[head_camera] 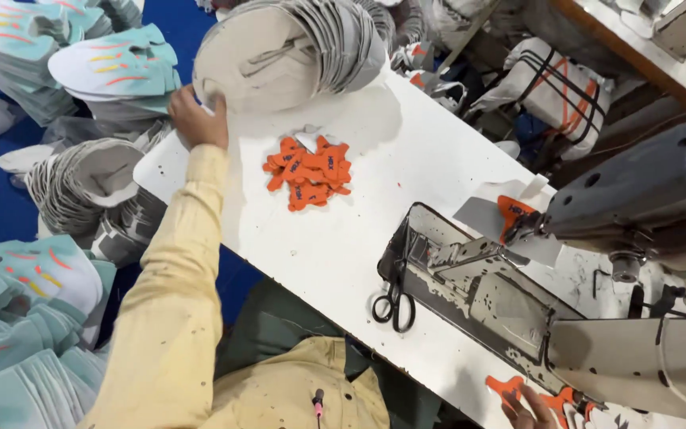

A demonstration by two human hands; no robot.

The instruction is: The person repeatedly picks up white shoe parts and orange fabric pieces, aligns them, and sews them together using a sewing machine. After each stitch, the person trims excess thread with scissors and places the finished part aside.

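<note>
1. The left hand [198, 119] reaches out to the far left edge of the white bench [406, 159], its fingers curled around the lower rim of a fanned stack of grey shoe-upper pieces [287, 48]. The arm wears a pale yellow sleeve [172, 302].
2. That stack lies curved at the far end of the bench, partly overhanging its edge.
3. The right hand [527, 409] shows only partly at the bottom edge; its fingers rest flat on small orange cut pieces [510, 391] on the bench. Whether it grips them cannot be told.
4. A pile of orange patches [309, 172] lies in the middle of the bench, apart from both hands.
5. Black scissors [395, 306] lie near the front edge, just beside the grey sewing machine [637, 199].
6. One orange patch on a grey piece [510, 214] sits under the machine's needle end.
7. More bundles of teal uppers [117, 67] with orange and yellow streaks lie piled off the bench on the left.
</note>
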